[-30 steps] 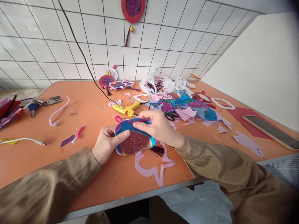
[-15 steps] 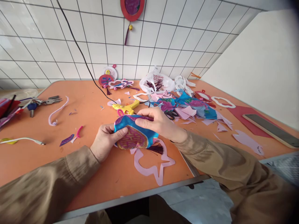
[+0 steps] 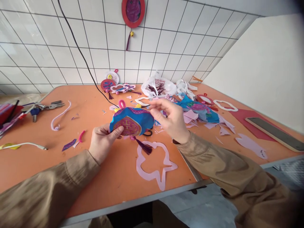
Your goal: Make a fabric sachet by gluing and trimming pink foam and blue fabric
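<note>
Your left hand (image 3: 104,141) grips the blue piece (image 3: 133,122) by its left end, with your thumb on the front. The piece is up in the air over the surface (image 3: 106,186). Your right hand (image 3: 169,118) is at its other end, thumb and fingers a bit apart; I can't tell if they touch it. A pink loop (image 3: 122,104) sticks up on top and a dark tassel (image 3: 145,147) hangs below, so it looks mostly made. I can't tell if the edges are stuck down or what is left. Near the tassel, a paper shape (image 3: 161,180) lies flat. Farther right are blue scraps (image 3: 201,109) and a phone (image 3: 275,133). Keys (image 3: 35,110) lie far left, and a white bag (image 3: 163,84) sits at the back.
</note>
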Tool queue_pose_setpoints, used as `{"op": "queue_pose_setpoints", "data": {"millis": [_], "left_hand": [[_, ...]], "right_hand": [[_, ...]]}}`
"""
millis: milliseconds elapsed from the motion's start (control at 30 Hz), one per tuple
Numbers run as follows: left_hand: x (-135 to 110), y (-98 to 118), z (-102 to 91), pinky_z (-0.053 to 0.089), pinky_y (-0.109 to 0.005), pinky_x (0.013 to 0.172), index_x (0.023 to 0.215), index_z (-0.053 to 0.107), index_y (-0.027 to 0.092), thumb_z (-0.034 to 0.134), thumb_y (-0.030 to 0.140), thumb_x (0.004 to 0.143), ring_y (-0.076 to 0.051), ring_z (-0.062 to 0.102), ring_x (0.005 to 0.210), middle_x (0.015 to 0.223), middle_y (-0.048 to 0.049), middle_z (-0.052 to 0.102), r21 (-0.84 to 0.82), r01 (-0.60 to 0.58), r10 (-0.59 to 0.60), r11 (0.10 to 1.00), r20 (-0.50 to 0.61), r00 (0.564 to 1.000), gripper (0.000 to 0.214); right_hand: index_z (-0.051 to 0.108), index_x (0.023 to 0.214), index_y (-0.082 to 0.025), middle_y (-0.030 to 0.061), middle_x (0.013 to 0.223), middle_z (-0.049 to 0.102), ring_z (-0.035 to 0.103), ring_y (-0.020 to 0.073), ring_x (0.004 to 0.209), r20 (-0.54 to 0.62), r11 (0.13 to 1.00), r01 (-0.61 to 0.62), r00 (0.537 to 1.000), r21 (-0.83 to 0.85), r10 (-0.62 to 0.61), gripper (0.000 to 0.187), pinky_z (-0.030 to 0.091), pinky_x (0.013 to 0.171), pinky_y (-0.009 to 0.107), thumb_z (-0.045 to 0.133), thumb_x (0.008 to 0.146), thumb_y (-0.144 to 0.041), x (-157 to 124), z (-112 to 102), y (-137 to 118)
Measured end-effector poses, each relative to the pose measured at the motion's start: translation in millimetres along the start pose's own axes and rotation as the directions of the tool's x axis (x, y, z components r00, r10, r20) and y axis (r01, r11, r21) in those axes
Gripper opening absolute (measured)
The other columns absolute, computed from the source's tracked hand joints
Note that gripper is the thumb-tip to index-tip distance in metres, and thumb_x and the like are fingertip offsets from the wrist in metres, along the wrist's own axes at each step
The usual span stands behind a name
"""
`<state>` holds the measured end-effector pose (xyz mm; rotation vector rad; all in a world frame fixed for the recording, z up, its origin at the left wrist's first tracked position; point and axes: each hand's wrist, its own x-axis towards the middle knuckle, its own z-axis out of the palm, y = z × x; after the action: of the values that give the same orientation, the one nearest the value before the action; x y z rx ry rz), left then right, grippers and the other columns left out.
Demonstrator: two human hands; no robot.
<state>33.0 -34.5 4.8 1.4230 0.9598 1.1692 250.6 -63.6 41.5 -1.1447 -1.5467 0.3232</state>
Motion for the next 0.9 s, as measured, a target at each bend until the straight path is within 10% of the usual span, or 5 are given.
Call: {"op": "queue_pose_setpoints", "data": {"millis": [133, 267, 333, 567, 900], "left_hand": [[2, 4, -4.5, 0.047, -0.025, 0.054, 0.057, 0.072, 0.017, 0.077, 0.033, 0.068, -0.014, 0.059, 0.052, 0.053, -0.0002, 0.067, 0.127, -0.131, 0.146, 0.983, -0.12, 0.982, 0.02], [3, 3, -8.8, 0.049, -0.026, 0.054, 0.063, 0.074, 0.018, 0.073, 0.032, 0.074, -0.016, 0.063, 0.054, 0.056, 0.0001, 0.069, 0.227, -0.164, 0.206, 0.96, -0.176, 0.963, 0.017], [1, 2, -10.1, 0.053, -0.027, 0.062, 0.075, 0.078, 0.021, 0.071, 0.029, 0.077, -0.018, 0.068, 0.063, 0.069, -0.0011, 0.075, 0.307, -0.246, 0.294, 0.919, -0.118, 0.949, 0.011], [-1, -4, -11.4, 0.055, -0.036, 0.093, 0.105, 0.075, 0.024, 0.054, 0.003, 0.079, -0.024, 0.069, 0.106, 0.11, -0.0078, 0.075, 0.353, -0.712, 0.617, 0.608, 0.355, 0.703, 0.04], [6, -1, -6.1, 0.058, -0.041, 0.075, 0.098, 0.068, 0.014, 0.061, 0.026, 0.074, -0.025, 0.069, 0.086, 0.096, -0.01, 0.072, -0.065, 0.003, -0.014, 0.998, -0.18, 0.984, 0.028]], "right_hand": [[0.058, 0.056, -0.018, -0.0008, 0.044, 0.052, 0.048, 0.0106, 0.038, 0.173, 0.968, -0.241, 0.959, 0.075, 0.225, 0.051, 0.038, 0.042, 0.026, 0.054, 0.084, -0.061, -1, -6, -2], [0.069, 0.069, -0.01, 0.0052, 0.046, 0.061, 0.055, 0.013, 0.036, 0.806, 0.702, -0.701, 0.485, 0.126, 0.34, 0.081, 0.04, 0.04, 0.024, 0.037, 0.075, -0.085, -5, 0, 1], [0.071, 0.084, -0.009, 0.0087, 0.057, 0.068, 0.064, 0.0174, 0.048, 0.87, 0.525, -0.828, 0.394, 0.196, 0.297, 0.082, 0.046, 0.046, 0.025, 0.038, 0.075, -0.084, -6, 6, 4], [0.065, 0.066, -0.016, -0.0001, 0.056, 0.064, 0.057, 0.0134, 0.051, 0.622, 0.3, -0.806, 0.586, 0.51, 0.519, 0.021, 0.047, 0.05, 0.025, 0.074, 0.066, -0.035, -6, 15, 14], [0.067, 0.07, -0.016, -0.0018, 0.065, 0.065, 0.057, 0.0148, 0.067, 0.378, 0.597, -0.591, 0.806, 0.542, 0.455, 0.017, 0.044, 0.068, 0.029, 0.075, 0.06, -0.026, -6, 18, 14]]}}
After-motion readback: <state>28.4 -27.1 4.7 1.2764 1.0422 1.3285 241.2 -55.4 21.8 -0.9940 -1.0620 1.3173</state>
